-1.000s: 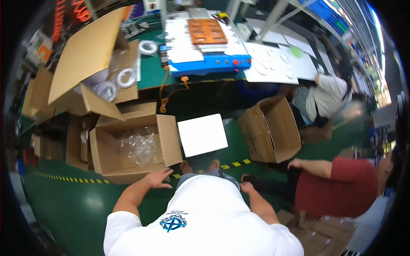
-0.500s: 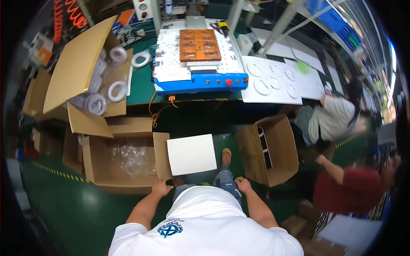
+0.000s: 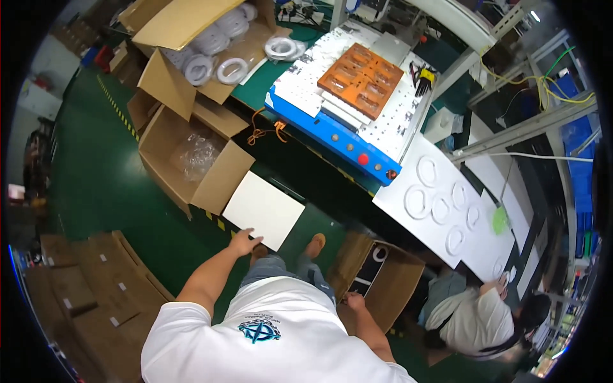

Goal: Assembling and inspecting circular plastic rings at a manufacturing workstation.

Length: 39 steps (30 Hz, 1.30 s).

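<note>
My left hand point(image 3: 244, 243) is open, its fingers spread at the near edge of a white square panel point(image 3: 265, 209). Whether they press on the panel or hover over it, I cannot tell. Low on my right, my right hand point(image 3: 354, 301) has its fingers curled at the near rim of an open cardboard box point(image 3: 345, 263). What they close on, if anything, is hidden. Inside that box stand a dark flat piece point(image 3: 368, 271) and a white ring point(image 3: 380, 253). Left of the panel, another open carton point(image 3: 220, 182) holds crumpled clear plastic point(image 3: 196, 155).
A blue-fronted machine point(image 3: 325, 136) bears an orange mould plate point(image 3: 361, 80). White rings point(image 3: 418, 202) lie on a white sheet to the right, where a person point(image 3: 476, 316) sits. A carton of wrapped rings point(image 3: 214, 39) stands far left; stacked cartons point(image 3: 96, 293) are near left.
My view has turned to the right, so the bench now slants. My left hand has moved from beside the left carton to the panel's edge. My right hand now overlaps the right box's rim.
</note>
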Tool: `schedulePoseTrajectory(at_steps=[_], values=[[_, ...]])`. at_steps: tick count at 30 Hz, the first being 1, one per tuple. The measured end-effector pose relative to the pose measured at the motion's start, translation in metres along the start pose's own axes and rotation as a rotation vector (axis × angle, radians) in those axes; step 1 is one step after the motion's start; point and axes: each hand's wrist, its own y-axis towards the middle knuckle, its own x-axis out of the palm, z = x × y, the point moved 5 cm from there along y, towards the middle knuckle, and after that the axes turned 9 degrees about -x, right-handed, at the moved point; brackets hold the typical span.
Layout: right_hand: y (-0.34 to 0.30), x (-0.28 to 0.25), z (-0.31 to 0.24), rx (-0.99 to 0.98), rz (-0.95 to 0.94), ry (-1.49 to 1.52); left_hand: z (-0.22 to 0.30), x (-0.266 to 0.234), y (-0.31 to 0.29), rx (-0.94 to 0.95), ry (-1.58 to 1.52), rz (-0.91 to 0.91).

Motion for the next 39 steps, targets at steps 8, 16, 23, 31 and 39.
schedulePoseTrajectory(at_steps=[8, 16, 23, 31, 39], values=[[0.05, -0.09, -0.092, 0.027, 0.051, 0.216, -0.073, 0.056, -0.055, -0.243, -0.098, -0.063], [0.088, -0.123, -0.126, -0.181, 0.239, 0.439, -0.067, -0.01, -0.038, -0.294, -0.288, 0.211], [0.054, -0.147, -0.155, -0.248, 0.245, 0.533, 0.078, -0.211, 0.092, 0.099, -0.97, 0.674], [0.041, -0.231, -0.24, 0.032, 0.391, 0.413, 0.244, -0.339, 0.272, -0.09, -0.861, 0.142], [0.007, -0.315, -0.423, -0.073, 0.39, 0.374, 0.317, -0.358, 0.432, -0.311, -0.875, 0.121]])
